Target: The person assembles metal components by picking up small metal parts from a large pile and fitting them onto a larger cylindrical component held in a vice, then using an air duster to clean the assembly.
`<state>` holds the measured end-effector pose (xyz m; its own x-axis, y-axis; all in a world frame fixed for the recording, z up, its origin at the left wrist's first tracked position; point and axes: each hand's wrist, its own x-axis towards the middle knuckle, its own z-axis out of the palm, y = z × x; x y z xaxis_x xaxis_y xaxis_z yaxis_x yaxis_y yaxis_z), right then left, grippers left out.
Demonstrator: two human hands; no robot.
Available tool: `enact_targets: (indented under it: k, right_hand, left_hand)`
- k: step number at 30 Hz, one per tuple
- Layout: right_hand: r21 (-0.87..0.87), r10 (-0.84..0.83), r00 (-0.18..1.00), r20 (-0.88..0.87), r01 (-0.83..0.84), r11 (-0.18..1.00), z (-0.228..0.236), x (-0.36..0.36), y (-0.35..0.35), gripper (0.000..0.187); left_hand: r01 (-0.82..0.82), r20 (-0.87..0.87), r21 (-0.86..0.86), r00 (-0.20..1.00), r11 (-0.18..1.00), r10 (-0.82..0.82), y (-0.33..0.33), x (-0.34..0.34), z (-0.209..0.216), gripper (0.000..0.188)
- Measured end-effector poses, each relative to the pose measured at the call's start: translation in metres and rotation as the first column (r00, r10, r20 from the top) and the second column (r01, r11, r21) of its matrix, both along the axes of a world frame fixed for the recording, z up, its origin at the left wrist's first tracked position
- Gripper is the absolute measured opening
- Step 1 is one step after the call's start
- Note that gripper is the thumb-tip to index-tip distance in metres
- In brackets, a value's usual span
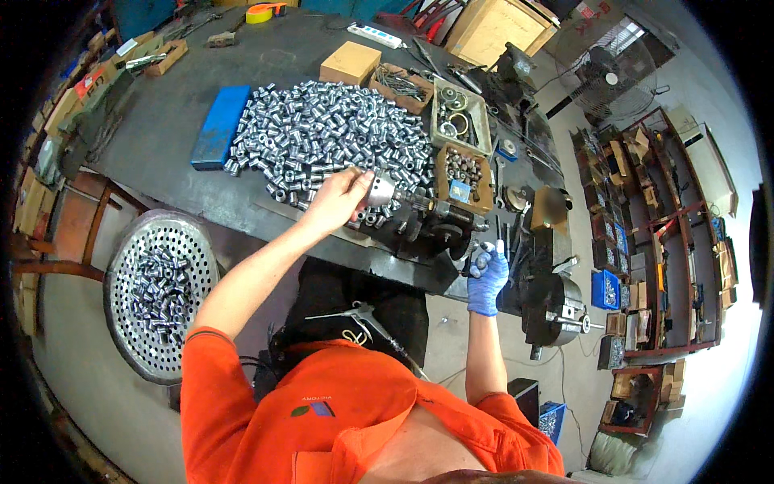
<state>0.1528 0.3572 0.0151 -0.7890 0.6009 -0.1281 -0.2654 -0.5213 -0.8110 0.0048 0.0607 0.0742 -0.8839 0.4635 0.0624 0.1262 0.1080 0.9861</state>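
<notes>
My bare left hand (340,198) is closed at the nose of a metal chuck (381,190) on a small bench spindle machine (439,228). Its fingers hide whatever they pinch there. My right hand (488,276), in a blue glove, is curled beside the machine's right end at the table's front edge. Grey, shiny shapes show at its fingers, too small to name. Behind the chuck a large heap of short shiny metal sleeves (330,133) covers the table's middle.
A blue bin (219,127) borders the heap at left. Cardboard boxes of small parts (466,173) and a plastic tray (477,95) stand right. A perforated metal basin (129,306) with sleeves is at lower left. A larger chuck (556,310), a fan (610,78) and shelves (673,242) stand right.
</notes>
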Motion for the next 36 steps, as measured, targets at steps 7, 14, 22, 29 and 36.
enact_targets:
  k: [7, 14, 22, 29, 36]
  right_hand:
    - [-0.088, 0.071, 0.997, 0.034, -0.068, 0.994, -0.019, -0.016, 0.013, 0.023]
    - [0.280, -0.182, 0.967, 0.178, 0.128, 0.952, -0.001, -0.089, 0.021, 0.020]
    - [0.187, -0.057, 0.974, -0.217, 0.099, 0.977, 0.082, -0.062, 0.010, 0.028]
    - [0.139, 0.031, 0.980, -0.196, -0.003, 0.990, 0.046, 0.007, -0.006, 0.036]
    - [0.081, -0.113, 0.981, 0.158, 0.101, 0.992, -0.005, -0.044, 0.003, 0.021]
  left_hand:
    - [-0.198, -0.097, -0.039, 0.976, 0.979, 0.194, 0.013, -0.003, -0.012, 0.041]
    - [-0.127, 0.126, -0.007, 0.984, 0.992, 0.127, 0.010, -0.010, -0.005, 0.045]
    - [-0.060, 0.350, 0.157, 0.937, 0.986, 0.001, -0.003, -0.010, 0.001, 0.042]
    - [-0.058, 0.301, 0.289, 0.953, 0.956, -0.033, -0.011, -0.004, 0.003, 0.034]
    - [-0.069, 0.316, 0.282, 0.948, 0.957, -0.025, -0.030, -0.008, -0.005, 0.020]
